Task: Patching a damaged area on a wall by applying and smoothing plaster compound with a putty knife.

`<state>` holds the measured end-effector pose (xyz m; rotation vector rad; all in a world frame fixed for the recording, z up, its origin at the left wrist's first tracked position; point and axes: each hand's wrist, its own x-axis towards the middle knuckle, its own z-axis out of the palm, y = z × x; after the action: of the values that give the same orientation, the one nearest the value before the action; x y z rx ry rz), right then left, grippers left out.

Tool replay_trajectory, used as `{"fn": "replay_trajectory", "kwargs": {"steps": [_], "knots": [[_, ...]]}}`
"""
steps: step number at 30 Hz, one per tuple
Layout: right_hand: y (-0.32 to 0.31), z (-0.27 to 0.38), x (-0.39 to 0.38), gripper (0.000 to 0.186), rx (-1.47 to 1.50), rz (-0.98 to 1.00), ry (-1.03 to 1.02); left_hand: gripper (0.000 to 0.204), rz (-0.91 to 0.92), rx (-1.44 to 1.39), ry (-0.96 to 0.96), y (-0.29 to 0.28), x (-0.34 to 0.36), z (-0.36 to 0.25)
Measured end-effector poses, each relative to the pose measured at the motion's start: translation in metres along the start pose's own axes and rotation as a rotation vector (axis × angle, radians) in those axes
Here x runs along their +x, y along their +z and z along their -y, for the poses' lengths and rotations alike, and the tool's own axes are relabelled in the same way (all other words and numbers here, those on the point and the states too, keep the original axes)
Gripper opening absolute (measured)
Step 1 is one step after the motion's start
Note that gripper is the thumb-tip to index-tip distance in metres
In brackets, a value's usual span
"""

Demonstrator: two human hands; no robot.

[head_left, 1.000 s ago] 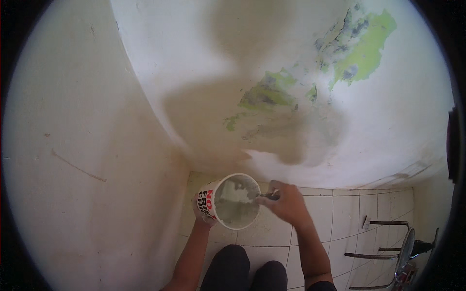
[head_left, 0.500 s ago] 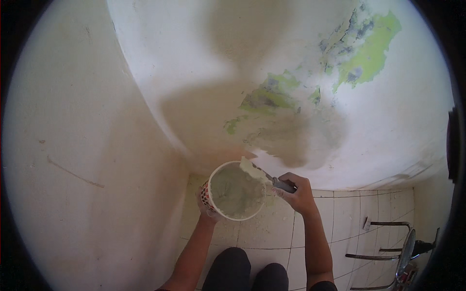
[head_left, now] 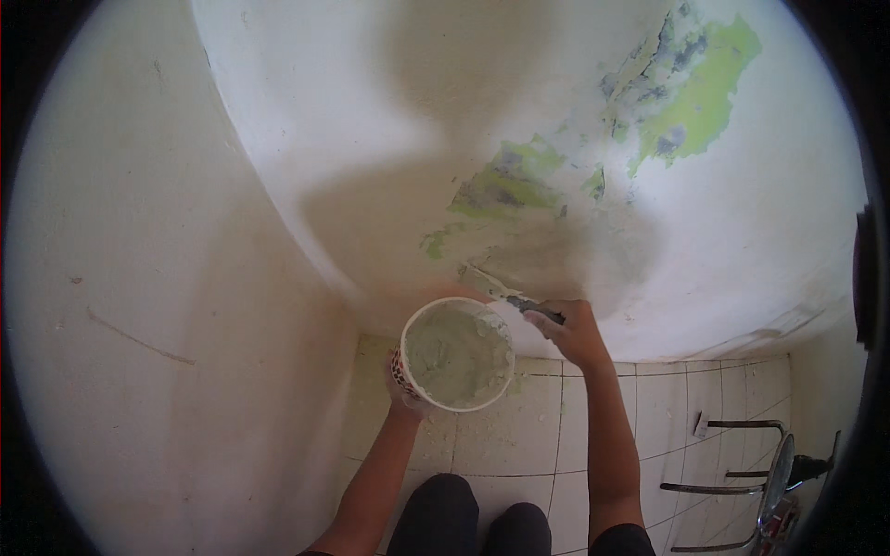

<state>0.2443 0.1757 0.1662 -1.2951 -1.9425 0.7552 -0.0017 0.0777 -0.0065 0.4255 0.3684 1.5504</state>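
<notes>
My left hand (head_left: 406, 397) is wrapped round the side of a white tub (head_left: 400, 371) with a dark and red pattern, held tilted near the wall. Pale grey-green putty (head_left: 454, 357) coats the inside of the tub. In my right hand (head_left: 575, 332) is a putty knife (head_left: 538, 309), gripped by its dark handle. Its blade, edged with pale putty, is at the wall (head_left: 371, 213), just above the tub's far rim. A smoothed greyish area lies around the blade, below a peeled green patch (head_left: 514, 181). Most of the left fingers are hidden by the tub.
A larger peeled patch (head_left: 700, 102) with cracks is higher on the right. A side wall (head_left: 120, 259) meets this wall at a corner on the left. A metal-legged chair (head_left: 777, 482) lies on the tiled floor (head_left: 607, 435) at right. My knees (head_left: 445, 510) are below.
The putty knife has moved from the tub's rim up to the wall, its blade now against the surface. The tub has risen slightly and shifted a little right.
</notes>
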Motion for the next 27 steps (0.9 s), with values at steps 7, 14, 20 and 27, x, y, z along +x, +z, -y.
{"fn": "replay_trajectory", "kwargs": {"steps": [7,14,20,27], "knots": [[-0.03,0.007,-0.013,0.03,-0.065,0.028,0.112,0.077,-0.119,-0.156,-0.117,-0.047,-0.003,0.011],[0.013,0.009,-0.004,0.027,-0.136,0.043,-0.14,0.079,-0.198,-0.15,-0.146,-0.017,-0.005,0.016],[0.004,0.013,-0.013,0.029,-0.164,-0.133,-0.025,0.078,-0.181,-0.235,-0.184,-0.015,-0.007,0.009],[-0.022,0.021,-0.04,0.032,0.007,-0.104,0.033,0.077,-0.028,0.048,0.046,-0.008,-0.011,0.013]]}}
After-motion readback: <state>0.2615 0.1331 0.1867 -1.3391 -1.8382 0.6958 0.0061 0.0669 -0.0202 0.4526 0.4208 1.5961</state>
